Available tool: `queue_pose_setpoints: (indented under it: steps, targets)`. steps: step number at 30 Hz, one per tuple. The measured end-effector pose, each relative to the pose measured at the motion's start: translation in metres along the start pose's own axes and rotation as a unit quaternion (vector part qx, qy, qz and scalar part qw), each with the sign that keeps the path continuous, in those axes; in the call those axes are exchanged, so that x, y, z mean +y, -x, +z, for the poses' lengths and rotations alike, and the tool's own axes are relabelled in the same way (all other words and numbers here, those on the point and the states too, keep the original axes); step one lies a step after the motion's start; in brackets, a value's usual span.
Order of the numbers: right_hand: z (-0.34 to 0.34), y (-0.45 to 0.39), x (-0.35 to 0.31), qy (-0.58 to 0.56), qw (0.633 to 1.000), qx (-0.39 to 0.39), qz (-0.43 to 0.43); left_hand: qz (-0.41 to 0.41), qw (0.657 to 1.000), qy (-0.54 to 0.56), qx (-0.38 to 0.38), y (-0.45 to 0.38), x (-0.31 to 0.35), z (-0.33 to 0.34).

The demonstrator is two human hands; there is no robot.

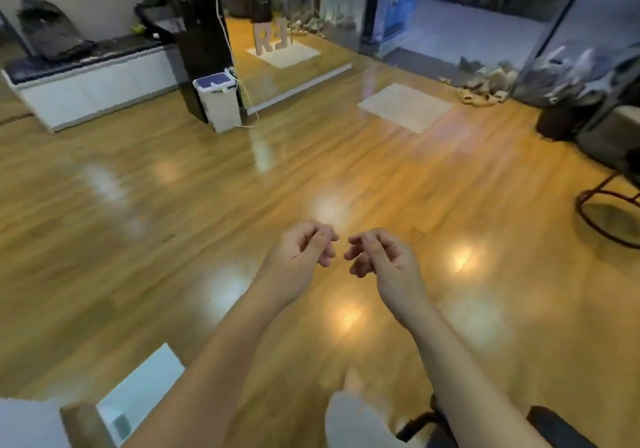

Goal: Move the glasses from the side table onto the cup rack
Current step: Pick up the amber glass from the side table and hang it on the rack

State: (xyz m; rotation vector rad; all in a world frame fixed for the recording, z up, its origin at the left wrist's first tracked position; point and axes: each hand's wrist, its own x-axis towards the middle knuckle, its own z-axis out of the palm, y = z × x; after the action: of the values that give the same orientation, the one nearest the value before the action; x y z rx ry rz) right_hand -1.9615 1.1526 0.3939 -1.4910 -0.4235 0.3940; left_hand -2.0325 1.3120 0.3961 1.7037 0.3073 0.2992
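Two bare forearms reach forward from the bottom edge, and between them low down sits a blurred pale shape (349,416) that cannot be identified. At the ends of the arms, the left hand (301,252) and the right hand (381,257) hang close together over a glossy wooden floor (138,205), fingertips nearly meeting but apart. Both hands have loosely curled fingers and grasp nothing. Below and left of the left hand, near its forearm, lies a white rectangular object (142,388), blurred. Far beyond the hands to the left stands a long white bench with a dark top (86,80), and just right of it a dark pillar (204,42) with a small white bin (218,99) at its foot. Straight ahead of the hands, well away, a pale mat (405,106) lies on the floor. Off to the right of the right hand, a dark metal stand with a ring base (606,212) sits at the edge. No glasses, side table or cup rack can be made out anywhere in view.
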Motion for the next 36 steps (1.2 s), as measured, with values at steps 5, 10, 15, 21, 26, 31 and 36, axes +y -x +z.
queue_pose_setpoints:
  steps: [5,10,15,21,26,31,36]
  targets:
    - [-0.074,-0.061,-0.001,0.000,0.994,0.107,-0.006,0.008,0.994,-0.017,-0.109,-0.096,0.013,0.064]
    - [-0.151,-0.132,-0.013,0.003,0.987,0.161,-0.004,0.022,0.987,-0.017,-0.157,-0.206,0.034,0.131]
    - [-0.247,-0.197,-0.034,0.022,0.978,0.208,-0.017,0.040,0.977,-0.018,-0.210,-0.307,0.064,0.223]
    - [-0.344,-0.247,-0.037,0.039,0.958,0.285,-0.019,0.057,0.958,-0.001,-0.280,-0.389,0.077,0.323]
    - [-0.415,-0.291,-0.024,0.040,0.940,0.340,-0.012,0.066,0.936,0.003,-0.345,-0.462,0.078,0.401]
    - [-0.496,-0.357,-0.020,0.046,0.917,0.395,-0.022,0.086,0.911,0.020,-0.402,-0.553,0.083,0.485]
    - [-0.573,-0.424,-0.033,0.055,0.893,0.446,-0.021,0.086,0.894,0.030,-0.438,-0.644,0.104,0.557]
